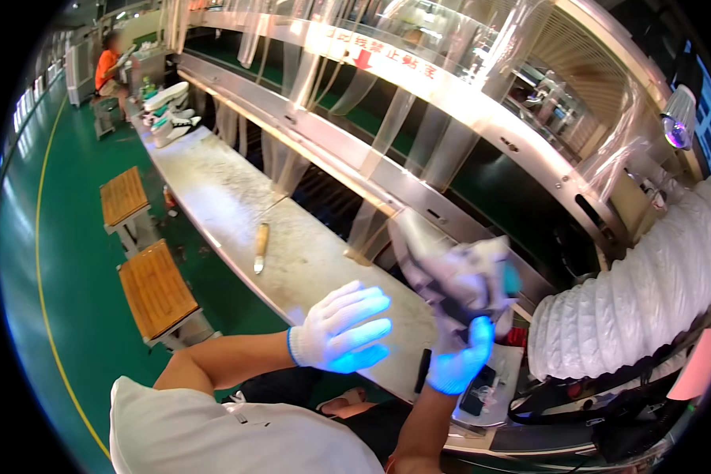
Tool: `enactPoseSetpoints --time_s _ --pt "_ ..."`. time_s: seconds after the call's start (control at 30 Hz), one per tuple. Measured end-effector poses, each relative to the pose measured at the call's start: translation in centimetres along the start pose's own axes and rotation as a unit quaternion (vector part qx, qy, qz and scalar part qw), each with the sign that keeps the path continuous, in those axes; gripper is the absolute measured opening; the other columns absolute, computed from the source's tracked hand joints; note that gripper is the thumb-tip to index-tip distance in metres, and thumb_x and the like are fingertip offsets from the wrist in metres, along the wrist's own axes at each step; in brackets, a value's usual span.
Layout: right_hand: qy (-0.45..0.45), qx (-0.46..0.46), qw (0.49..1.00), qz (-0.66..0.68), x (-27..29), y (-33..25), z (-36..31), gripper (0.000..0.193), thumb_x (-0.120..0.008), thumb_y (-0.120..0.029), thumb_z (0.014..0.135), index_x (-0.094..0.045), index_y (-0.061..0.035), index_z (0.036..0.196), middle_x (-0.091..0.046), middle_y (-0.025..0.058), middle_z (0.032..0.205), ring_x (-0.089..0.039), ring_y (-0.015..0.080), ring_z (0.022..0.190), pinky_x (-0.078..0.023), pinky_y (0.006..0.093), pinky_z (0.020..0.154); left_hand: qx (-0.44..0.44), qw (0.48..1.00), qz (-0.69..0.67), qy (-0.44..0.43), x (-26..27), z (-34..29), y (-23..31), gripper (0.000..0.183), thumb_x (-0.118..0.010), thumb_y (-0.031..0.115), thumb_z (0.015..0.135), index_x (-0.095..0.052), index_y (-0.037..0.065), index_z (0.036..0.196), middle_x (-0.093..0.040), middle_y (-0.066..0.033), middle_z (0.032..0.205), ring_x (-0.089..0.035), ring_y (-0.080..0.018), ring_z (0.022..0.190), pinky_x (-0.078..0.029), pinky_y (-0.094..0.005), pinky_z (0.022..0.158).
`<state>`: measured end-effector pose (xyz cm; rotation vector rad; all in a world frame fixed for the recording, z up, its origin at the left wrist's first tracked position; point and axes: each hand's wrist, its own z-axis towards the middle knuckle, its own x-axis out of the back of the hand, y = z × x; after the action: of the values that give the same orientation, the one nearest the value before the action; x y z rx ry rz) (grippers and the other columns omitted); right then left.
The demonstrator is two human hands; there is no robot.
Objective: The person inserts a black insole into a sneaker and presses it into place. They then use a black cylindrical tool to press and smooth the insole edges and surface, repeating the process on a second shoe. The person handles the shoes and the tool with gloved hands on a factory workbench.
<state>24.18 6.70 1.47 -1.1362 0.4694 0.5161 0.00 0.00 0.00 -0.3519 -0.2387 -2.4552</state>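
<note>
White-gloved, your right hand (460, 365) grips 1 shoe (462, 276) under inspection; left hand (341, 328) hovers spread. Next, steady the shoe with it.

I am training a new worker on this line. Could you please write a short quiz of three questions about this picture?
1. True or false: the right hand in a white knitted glove holds a white and grey shoe with a teal patch.
2. What does the left hand in a white knitted glove hold? A) a brush B) nothing C) a shoe
3. Fill in: the wooden-handled knife lies on the long pale ______.

Key: 1 true; 2 B, its fingers are spread open above the workbench; 3 workbench.
</note>
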Motion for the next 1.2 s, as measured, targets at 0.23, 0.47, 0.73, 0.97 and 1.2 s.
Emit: enactPoseSetpoints --time_s 0.23,0.47,0.73,0.97,1.2 --pt "0.232 0.422 0.767 -0.424 -9.0 -10.1 21.8 0.103 -0.080 -0.061 0.100 -0.045 0.0085 0.167 -0.061 0.0309 0.160 -0.064 0.0447 0.142 -0.052 0.0480 0.117 0.336 0.898 -0.049 -0.282 -5.9 -12.0 -4.7 0.063 -0.087 0.039 0.089 -0.073 0.008 0.142 -0.068 -0.0205 0.151 -0.066 -0.0419 0.137 -0.054 -0.0528 0.116" --pt "0.198 0.256 0.617 -0.718 -9.3 -13.5 42.6 0.090 -0.064 -0.059 0.106 -0.040 -0.0033 0.172 -0.072 0.0325 0.144 -0.068 0.0499 0.135 -0.053 0.0535 0.113 0.280 0.904 -0.009 -0.324 -8.1 -14.9 -4.4 0.054 -0.084 0.044 0.091 -0.076 0.008 0.130 -0.072 -0.0174 0.140 -0.067 -0.0390 0.132 -0.052 -0.0522 0.115" --pt "0.002 0.462 0.665 -0.586 -4.2 -0.1 26.0 0.053 -0.078 -0.025 0.102 -0.069 0.0038 0.146 -0.074 0.0290 0.139 -0.066 0.0487 0.136 -0.051 0.0542 0.119 0.301 0.905 0.037 -0.297 -7.2 -16.0 -5.4 0.050 -0.086 0.042 0.088 -0.079 0.009 0.124 -0.076 -0.0149 0.135 -0.070 -0.0389 0.128 -0.055 -0.0520 0.111" --pt "-0.029 0.088 0.737 -0.670 12.8 5.7 -0.4 0.053 -0.086 -0.019 0.098 -0.072 0.0033 0.144 -0.074 0.0263 0.145 -0.074 0.0421 0.130 -0.058 0.0465 0.113 0.280 0.909 -0.002 -0.309 -9.6 -15.8 -5.0 0.047 -0.088 0.036 0.087 -0.079 0.007 0.123 -0.076 -0.0178 0.136 -0.070 -0.0413 0.130 -0.056 -0.0530 0.110" --pt "0.114 0.024 0.649 -0.752 24.8 2.3 4.5 0.068 -0.083 -0.025 0.097 -0.064 0.0007 0.157 -0.071 0.0264 0.151 -0.069 0.0355 0.140 -0.053 0.0444 0.117 0.293 0.910 0.022 -0.294 -8.7 -15.0 -5.1 0.050 -0.090 0.030 0.082 -0.078 0.003 0.123 -0.077 -0.0176 0.135 -0.072 -0.0429 0.129 -0.059 -0.0536 0.105"
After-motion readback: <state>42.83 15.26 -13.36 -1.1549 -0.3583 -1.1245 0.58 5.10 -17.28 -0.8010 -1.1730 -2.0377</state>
